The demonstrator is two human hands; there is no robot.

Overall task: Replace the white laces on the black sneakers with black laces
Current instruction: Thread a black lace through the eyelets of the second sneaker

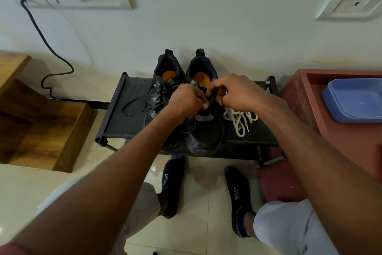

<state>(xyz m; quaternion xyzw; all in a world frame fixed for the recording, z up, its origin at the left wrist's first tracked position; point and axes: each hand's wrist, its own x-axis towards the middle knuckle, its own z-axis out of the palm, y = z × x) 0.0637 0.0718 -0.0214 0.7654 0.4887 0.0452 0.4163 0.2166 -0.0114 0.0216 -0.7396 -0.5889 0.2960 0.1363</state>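
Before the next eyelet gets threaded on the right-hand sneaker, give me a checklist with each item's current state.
1. White laces off the shoes, piled on the rack: ok.
2. Left sneaker carries black lace, loose end trailing on the rack: ok.
3. Left hand pinching the black lace over the right sneaker: ok.
4. Right hand curled on the lace: ok.
5. Which eyelet comes next: cannot tell, hands cover it.
6. Right sneaker sitting steady on the rack: ok.
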